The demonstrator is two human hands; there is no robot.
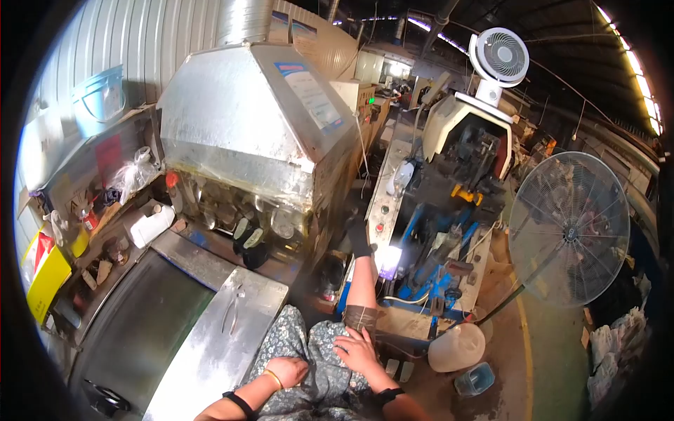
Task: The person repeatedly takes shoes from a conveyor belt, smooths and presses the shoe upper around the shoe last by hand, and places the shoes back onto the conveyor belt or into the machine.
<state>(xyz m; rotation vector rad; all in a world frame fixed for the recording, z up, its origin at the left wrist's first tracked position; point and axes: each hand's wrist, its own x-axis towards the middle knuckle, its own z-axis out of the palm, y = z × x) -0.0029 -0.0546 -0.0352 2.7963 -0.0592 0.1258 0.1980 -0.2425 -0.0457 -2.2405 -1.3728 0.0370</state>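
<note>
My left hand (287,370) rests on my lap with its fingers curled in, and nothing shows in it. A yellowish bracelet and a black band circle that wrist and forearm. Fingers spread, my right hand (358,350) lies on the patterned grey cloth (323,344) near my knee and holds nothing. Beyond it stretches a bare leg (363,281) with a brown band at the knee and dark footwear at its end, beside the machine. To the left of my lap, slim metal tongs (231,313) lie on a shiny metal plate (189,365).
A metal hood (232,112) stands ahead left, with a dark belt (140,316) running toward me. At right are a machine with blue parts (435,288), a standing fan (570,231), a white fan (500,56), a white bucket (456,347) and a blue tub (474,379).
</note>
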